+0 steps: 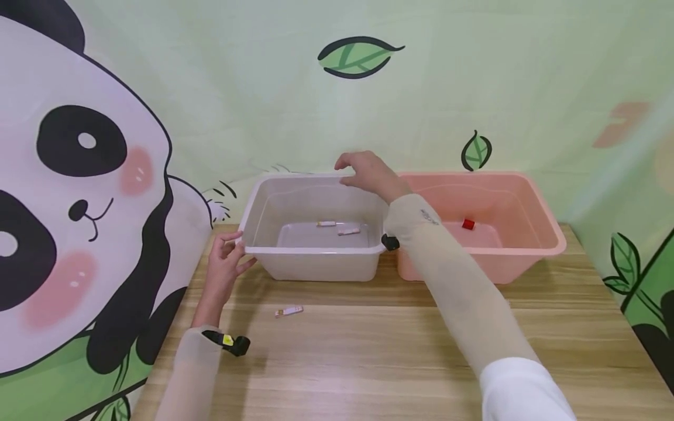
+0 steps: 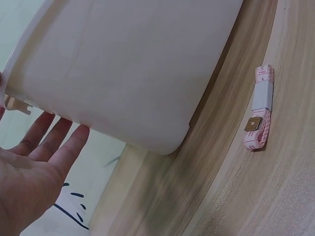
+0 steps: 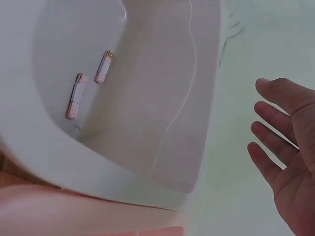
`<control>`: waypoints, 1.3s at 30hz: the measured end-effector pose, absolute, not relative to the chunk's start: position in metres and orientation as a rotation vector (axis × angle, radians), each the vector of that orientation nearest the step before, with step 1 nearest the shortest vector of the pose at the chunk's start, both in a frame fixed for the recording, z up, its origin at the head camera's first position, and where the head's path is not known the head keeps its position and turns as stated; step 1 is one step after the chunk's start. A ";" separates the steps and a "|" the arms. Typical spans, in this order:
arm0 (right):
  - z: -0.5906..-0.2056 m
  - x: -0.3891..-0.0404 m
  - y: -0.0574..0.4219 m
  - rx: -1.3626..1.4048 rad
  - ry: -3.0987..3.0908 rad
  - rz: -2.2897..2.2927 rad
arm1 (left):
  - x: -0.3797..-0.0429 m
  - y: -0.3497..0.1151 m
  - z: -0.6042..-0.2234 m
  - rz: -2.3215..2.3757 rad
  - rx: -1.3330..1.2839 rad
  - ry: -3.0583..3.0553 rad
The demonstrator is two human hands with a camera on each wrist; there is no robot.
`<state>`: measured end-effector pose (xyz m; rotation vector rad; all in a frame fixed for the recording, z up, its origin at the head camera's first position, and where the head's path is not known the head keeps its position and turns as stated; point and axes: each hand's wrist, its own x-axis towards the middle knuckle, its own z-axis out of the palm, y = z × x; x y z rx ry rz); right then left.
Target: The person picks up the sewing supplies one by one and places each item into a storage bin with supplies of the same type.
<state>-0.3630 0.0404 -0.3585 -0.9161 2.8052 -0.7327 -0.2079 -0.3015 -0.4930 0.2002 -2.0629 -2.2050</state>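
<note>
A pale grey plastic bin (image 1: 310, 250) stands on the table, with two folded soft measuring tapes (image 1: 348, 231) on its floor. My left hand (image 1: 223, 266) holds the bin's left front corner; in the left wrist view its fingers (image 2: 71, 147) touch the outside wall below the rim. My right hand (image 1: 368, 174) hovers over the bin's back rim, holding nothing, its fingers spread and slightly bent. In the right wrist view that hand (image 3: 290, 147) is apart from the bin. Another folded pink-and-white measuring tape (image 2: 263, 101) lies on the table in front of the bin.
To the right stands a pink bin (image 1: 484, 251), close beside the grey one, with a small red object (image 1: 468, 224) inside. Both bins are near the back edge of the wooden table (image 1: 337, 362). Behind them hangs a green panda-printed cloth (image 1: 253, 88).
</note>
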 end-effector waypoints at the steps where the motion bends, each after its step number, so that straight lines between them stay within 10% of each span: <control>1: -0.358 -0.361 0.040 -0.944 2.800 -0.744 | -0.208 -0.302 -0.493 -2.206 0.199 -2.061; 39: -0.405 -0.223 0.036 -1.626 2.709 -1.052 | -0.208 -0.302 -0.498 -2.205 0.168 -2.062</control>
